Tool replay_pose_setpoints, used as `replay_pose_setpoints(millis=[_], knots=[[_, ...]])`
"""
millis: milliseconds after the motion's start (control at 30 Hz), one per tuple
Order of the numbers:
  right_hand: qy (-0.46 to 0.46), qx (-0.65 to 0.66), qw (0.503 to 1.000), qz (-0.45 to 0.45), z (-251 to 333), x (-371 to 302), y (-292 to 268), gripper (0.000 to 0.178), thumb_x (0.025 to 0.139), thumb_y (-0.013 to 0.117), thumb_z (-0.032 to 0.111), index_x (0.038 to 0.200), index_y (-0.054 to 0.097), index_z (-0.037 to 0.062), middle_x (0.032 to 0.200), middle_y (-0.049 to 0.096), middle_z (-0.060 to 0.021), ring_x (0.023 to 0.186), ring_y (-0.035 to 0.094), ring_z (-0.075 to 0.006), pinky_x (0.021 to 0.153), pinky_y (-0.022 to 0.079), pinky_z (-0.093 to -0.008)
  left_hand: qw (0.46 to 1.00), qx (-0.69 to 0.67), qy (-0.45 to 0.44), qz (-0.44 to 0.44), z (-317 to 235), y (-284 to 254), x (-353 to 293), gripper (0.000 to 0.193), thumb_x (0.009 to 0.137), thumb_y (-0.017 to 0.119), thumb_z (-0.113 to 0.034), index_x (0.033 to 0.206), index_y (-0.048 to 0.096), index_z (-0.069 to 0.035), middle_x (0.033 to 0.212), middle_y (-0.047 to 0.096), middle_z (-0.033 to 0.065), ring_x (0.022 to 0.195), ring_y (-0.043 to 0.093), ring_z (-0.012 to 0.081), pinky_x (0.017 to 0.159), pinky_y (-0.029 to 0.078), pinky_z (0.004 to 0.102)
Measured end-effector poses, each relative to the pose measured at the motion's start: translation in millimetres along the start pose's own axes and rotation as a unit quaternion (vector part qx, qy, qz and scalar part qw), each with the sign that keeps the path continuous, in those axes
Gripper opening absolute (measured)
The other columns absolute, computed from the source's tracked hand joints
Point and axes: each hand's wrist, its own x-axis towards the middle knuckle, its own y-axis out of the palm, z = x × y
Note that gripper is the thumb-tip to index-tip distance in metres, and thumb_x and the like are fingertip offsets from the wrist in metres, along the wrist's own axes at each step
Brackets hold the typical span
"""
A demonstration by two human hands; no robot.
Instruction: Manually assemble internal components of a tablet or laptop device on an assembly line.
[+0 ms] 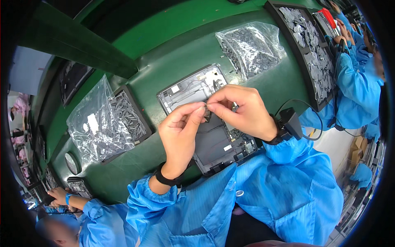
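Observation:
My left hand [181, 133] and my right hand [242, 109] meet fingertip to fingertip above the bench. Thumb and forefinger of each are pinched together on a tiny dark piece between them, too small to name. Beneath them lies a flat grey device housing [185, 94] with a white label and small fittings. Closer to my body is a second grey housing [216, 144], with parts along its near edge. My hands cover the area where the two housings come together.
Left on the green bench [158, 148] is a dark tray [142, 127] of small strips, partly under a clear plastic bag [88, 127]. A bag of small dark pieces [255, 49] lies at the back. Right stands a long tray [317, 82] of grey pieces. Co-workers sit on both sides.

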Motion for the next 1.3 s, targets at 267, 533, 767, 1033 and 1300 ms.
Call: replay_pose_setpoints(millis=[267, 533, 767, 1033, 1300], knots=[[0.05, 0.206, 0.972, -0.104, -10, -30, 27, 0.009, 0.089, 0.067, 0.003, 0.097, 0.067, -0.0012, 0.09, 0.067, -0.0051, 0.076, 0.061, -0.0083, 0.064, 0.05, -0.0234, 0.998, -0.039, 0.054, -0.023, 2, 22, -6, 0.017, 0.092, 0.062, 0.001, 0.108, 0.066, 0.004, 0.1, 0.069, 0.0099, 0.09, 0.066, 0.0171, 0.082, 0.053, 0.0265], [-0.182, -0.058, 0.976, -0.102, -20, -6, -10, 0.018, 0.078, 0.073, 0.001, 0.096, 0.069, 0.0018, 0.089, 0.065, -0.0102, 0.074, 0.065, -0.0249, 0.062, 0.053, -0.0318, 0.931, 0.315, 0.167, 0.075, -6, 9, 12, 0.037, 0.087, 0.063, 0.004, 0.123, 0.063, -0.004, 0.09, 0.069, 0.0122, 0.077, 0.067, 0.0157, 0.068, 0.053, 0.0265], [-0.26, -0.218, 0.941, 0.005, -25, 8, -23, 0.022, 0.073, 0.076, 0.003, 0.093, 0.068, 0.0022, 0.087, 0.064, -0.0094, 0.074, 0.062, -0.0253, 0.066, 0.053, -0.0329, 0.853, 0.458, 0.226, 0.103, -10, 15, 26, 0.039, 0.085, 0.065, 0.002, 0.123, 0.058, -0.005, 0.087, 0.068, 0.0165, 0.077, 0.068, 0.0312, 0.067, 0.054, 0.0378], [-0.287, -0.248, 0.925, 0.032, -39, 32, -31, 0.016, 0.07, 0.067, 0.007, 0.083, 0.059, 0.0051, 0.076, 0.054, -0.0077, 0.074, 0.059, -0.0269, 0.064, 0.051, -0.0378, 0.827, 0.489, 0.246, 0.127, -19, 11, 45, 0.037, 0.083, 0.065, 0.006, 0.117, 0.056, -0.004, 0.092, 0.071, 0.0129, 0.082, 0.069, 0.0288, 0.07, 0.053, 0.0336], [-0.277, -0.349, 0.895, 0.006, -79, 62, -36, 0.008, 0.073, 0.065, 0.011, 0.077, 0.059, 0.0069, 0.081, 0.052, -0.005, 0.081, 0.057, -0.023, 0.065, 0.051, -0.0348, 0.722, 0.637, 0.245, 0.11, -6, 8, 96, 0.013, 0.08, 0.068, -0.007, 0.092, 0.068, -0.003, 0.09, 0.067, 0.0091, 0.087, 0.062, 0.0285, 0.076, 0.049, 0.0391]])
